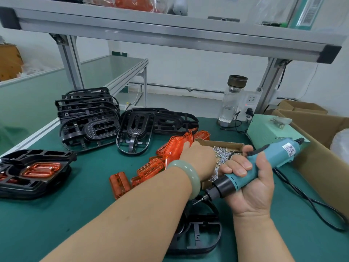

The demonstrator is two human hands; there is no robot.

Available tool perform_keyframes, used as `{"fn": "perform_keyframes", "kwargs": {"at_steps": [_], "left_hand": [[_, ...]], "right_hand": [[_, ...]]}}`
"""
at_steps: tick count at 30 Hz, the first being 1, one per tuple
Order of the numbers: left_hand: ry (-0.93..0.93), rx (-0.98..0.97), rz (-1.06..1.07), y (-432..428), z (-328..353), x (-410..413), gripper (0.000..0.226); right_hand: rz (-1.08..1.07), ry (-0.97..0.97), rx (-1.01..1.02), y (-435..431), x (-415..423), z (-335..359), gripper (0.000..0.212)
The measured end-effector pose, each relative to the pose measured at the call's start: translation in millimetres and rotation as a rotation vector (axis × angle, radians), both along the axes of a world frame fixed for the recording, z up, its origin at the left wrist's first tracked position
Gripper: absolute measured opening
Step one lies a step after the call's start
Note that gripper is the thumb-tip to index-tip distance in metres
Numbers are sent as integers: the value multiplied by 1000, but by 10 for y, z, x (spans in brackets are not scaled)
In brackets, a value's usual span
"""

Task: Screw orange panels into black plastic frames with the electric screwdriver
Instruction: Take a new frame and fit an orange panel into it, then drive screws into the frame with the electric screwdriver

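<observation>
My right hand grips the teal electric screwdriver, its bit pointing down and left above a black plastic frame that lies near the table's front edge, partly under my forearms. My left hand reaches across to the heap of loose orange panels. One finger lies along the edge of the topmost orange panel; the other fingers are hidden behind the hand. A stack of black frames with orange panels fitted sits at the left.
Bare black frames are piled at the back left. An open cardboard box of screws stands behind my hands. A water bottle, a pale green power unit and a large carton crowd the right; the screwdriver cable trails there.
</observation>
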State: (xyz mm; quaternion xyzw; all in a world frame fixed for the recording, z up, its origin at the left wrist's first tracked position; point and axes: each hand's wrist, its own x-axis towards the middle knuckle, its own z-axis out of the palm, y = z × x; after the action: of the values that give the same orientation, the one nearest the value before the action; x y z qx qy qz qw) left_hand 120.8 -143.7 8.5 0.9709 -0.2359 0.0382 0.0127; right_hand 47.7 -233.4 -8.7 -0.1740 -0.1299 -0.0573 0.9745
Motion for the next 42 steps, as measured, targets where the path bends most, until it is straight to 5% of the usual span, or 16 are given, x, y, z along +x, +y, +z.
{"fn": "perform_keyframes", "kwargs": {"at_steps": [6, 11, 16, 19, 25, 42], "left_hand": [[76, -531, 33, 122, 41, -1, 24], [334, -1414, 189, 379, 124, -114, 14], [464, -1757, 306, 886, 110, -350, 7], [475, -1842, 353, 1120, 4, -576, 17], [378, -1934, 422, 1277, -220, -988, 19], [713, -1857, 337, 1065, -254, -1146, 12]], "right_hand": [[-9, 21, 16, -5, 6, 1, 44], [-61, 80, 1, -10, 20, 2, 22], [-81, 83, -10, 24, 6, -7, 25], [-104, 76, -15, 63, -7, 13, 40], [-237, 159, -27, 155, -33, 33, 11], [-347, 248, 43, 381, -103, 59, 18]]}}
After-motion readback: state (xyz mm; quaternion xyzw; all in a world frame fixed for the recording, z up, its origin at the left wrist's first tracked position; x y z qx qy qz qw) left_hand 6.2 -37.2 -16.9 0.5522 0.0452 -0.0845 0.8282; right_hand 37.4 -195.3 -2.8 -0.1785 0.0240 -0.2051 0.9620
